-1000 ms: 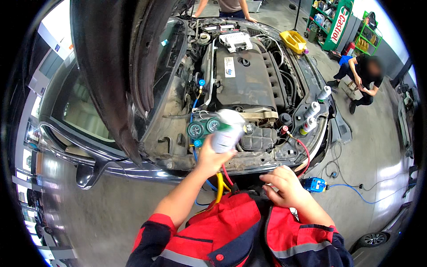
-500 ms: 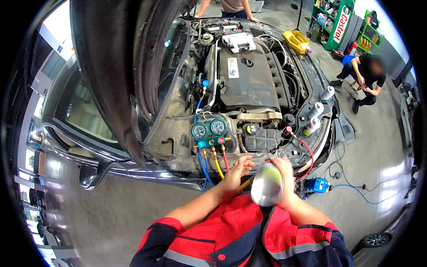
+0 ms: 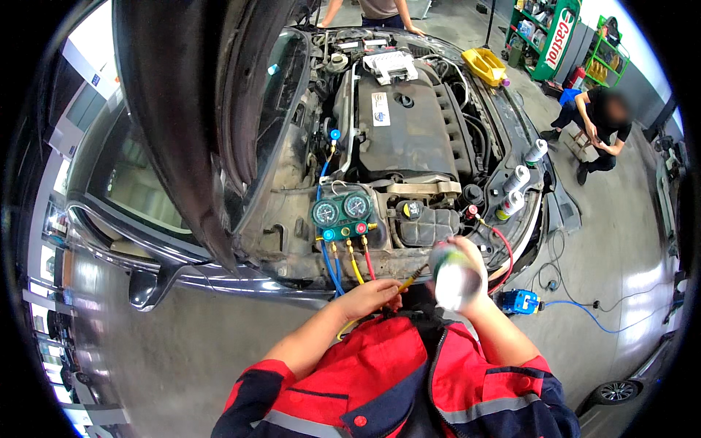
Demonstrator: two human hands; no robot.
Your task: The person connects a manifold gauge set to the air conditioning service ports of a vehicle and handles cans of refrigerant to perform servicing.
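My right hand (image 3: 473,264) is wrapped around a silvery spray-type can (image 3: 454,285) with a green band, tilted so its bare metal bottom faces me. To its left, my left hand (image 3: 376,295) is closed round a yellow hose (image 3: 413,279), whose brass-coloured end sticks out toward the can. This hose comes down from a manifold gauge set (image 3: 342,213) with two dials, set at the near side of the engine bay. Blue and red hoses hang from the gauge set too. The can's top end is partly hidden by my right fingers and blurred.
The open hood (image 3: 186,109) rises on the left. Several cans (image 3: 517,179) stand along the car's front edge, beyond a red hose (image 3: 509,248). A blue pump (image 3: 521,301) sits on the floor at right. One person crouches at right (image 3: 600,124); another leans at the far side.
My left hand, open beside the can before, has come down slightly and closed on the yellow hose. The can in my right hand has moved up and to the right.
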